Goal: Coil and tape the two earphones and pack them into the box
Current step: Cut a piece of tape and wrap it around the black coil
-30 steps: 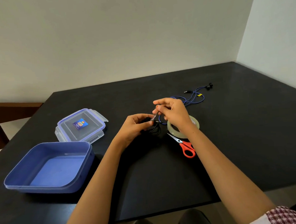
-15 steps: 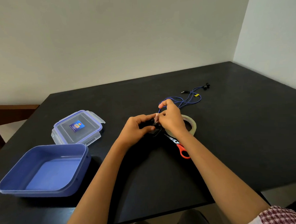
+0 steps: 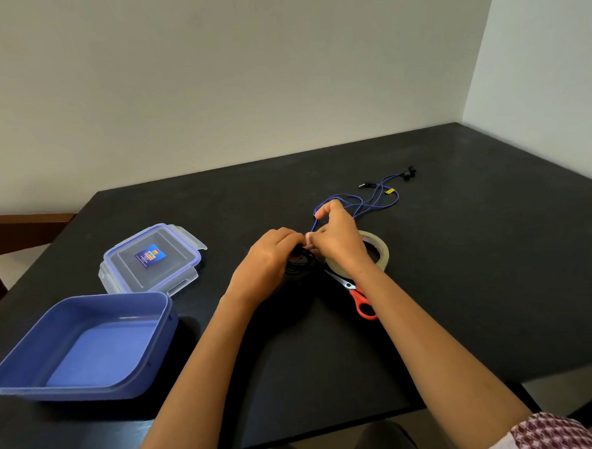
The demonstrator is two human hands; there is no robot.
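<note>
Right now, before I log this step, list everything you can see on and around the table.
table: one, black, fills the view, set against two pale walls
box: one, blue, open and empty, near left
lid: one, clear with blue rim and a small sticker, flat behind the box
black earphone: one, coiled, held between both hands at the centre
blue earphone: one, loose and uncoiled, far side behind the hands
tape roll: one, clear, partly hidden behind the right wrist
scissors: one pair, red handles, closed, in front of the tape roll
wooden furniture: brown, far left edge, partly seen
left hand: gripping the black coil
right hand: pinching at the coil
</note>
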